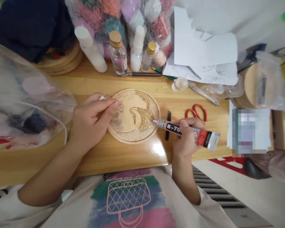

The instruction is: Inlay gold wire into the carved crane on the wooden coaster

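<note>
A round wooden plaque [125, 136] lies flat on the table, its carved crane [144, 118] outlined in gold. My right hand [186, 139] is wrapped round a B-7000 glue tube [173, 127], whose pale nozzle points left at the crane's wing. Over the plaque's left edge, my left hand [92, 117] is pinched, thumb against forefinger. A small white piece [102, 98] shows behind its fingers; what the fingertips hold, if anything, is too small to tell. Black tweezers [168, 125] lie just right of the plaque, partly behind the tube. Red-handled scissors [196, 112] rest beyond my right hand.
Several bottles, among them a cork-topped bottle [118, 58], line the back before bags of coloured material [133, 15]. A dark-handled tool [144, 74] lies in front of them. White papers [204, 50] are at back right, a clear plastic bag [26, 104] at left.
</note>
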`<state>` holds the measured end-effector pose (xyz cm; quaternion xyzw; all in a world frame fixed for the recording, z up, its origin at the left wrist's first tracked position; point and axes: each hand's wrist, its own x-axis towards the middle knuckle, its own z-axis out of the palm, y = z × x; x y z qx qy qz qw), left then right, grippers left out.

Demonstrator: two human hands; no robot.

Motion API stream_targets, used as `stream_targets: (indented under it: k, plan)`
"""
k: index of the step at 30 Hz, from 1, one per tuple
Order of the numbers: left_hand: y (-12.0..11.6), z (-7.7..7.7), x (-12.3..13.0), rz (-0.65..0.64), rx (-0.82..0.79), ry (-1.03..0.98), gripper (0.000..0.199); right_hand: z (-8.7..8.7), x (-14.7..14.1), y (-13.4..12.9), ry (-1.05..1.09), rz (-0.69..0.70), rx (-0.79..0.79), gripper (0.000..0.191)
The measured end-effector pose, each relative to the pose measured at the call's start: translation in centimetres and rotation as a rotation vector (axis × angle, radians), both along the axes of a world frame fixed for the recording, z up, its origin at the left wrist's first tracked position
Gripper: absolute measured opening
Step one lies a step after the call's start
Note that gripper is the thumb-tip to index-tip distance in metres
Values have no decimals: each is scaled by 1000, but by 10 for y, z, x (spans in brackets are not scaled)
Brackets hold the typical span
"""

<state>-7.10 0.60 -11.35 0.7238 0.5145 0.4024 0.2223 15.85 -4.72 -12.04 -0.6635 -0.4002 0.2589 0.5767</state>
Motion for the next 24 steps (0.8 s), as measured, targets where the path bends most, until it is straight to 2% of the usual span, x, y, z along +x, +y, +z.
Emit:
stream_targets:
  k: [9,24]
  plan:
    - [0,0,1,71,-167,-158,13,4,-1,0,-40,37,-2,16]
    - [-2,1,2,76,-194,-149,13,11,-1,-6,-167,53,-18,15]
